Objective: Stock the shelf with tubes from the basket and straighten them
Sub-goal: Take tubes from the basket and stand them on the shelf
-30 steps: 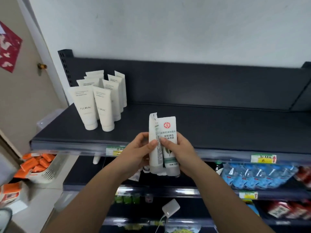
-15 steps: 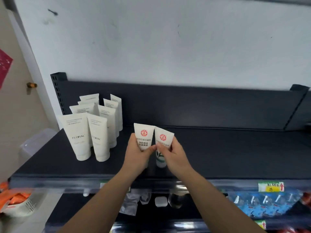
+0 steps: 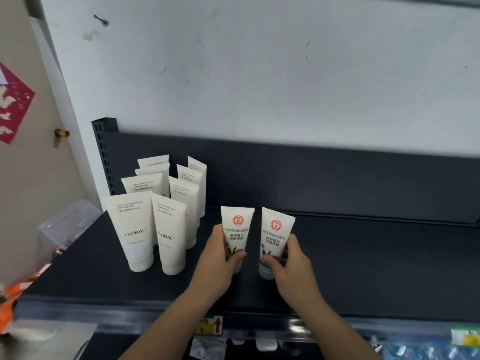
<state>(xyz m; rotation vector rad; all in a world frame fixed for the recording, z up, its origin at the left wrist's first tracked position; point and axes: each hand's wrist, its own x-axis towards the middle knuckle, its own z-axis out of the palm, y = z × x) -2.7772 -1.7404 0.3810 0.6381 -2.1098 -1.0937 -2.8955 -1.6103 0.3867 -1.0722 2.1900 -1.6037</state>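
Note:
Two white tubes with a red round logo and green leaf print stand cap-down on the dark shelf point(image 3: 376, 261). My left hand point(image 3: 218, 261) grips the left tube point(image 3: 237, 224) around its lower half. My right hand point(image 3: 288, 266) holds the right tube point(image 3: 275, 229) the same way, and this tube leans slightly to the left. A small gap separates the two tubes. To their left stand several white FLORAL tubes point(image 3: 135, 229) in two rows. The basket is not clearly in view.
The shelf's dark back panel point(image 3: 337, 183) rises behind the tubes under a white wall. A clear plastic bin point(image 3: 65, 227) sits beyond the shelf's left end. Price labels point(image 3: 210, 326) run along the front rail, with blue packets point(image 3: 428, 352) on the shelf below.
Both hands rose from in front of the shelf edge onto the shelf. The two tubes, first held together, now stand apart, one in each hand. The camera tilted upward.

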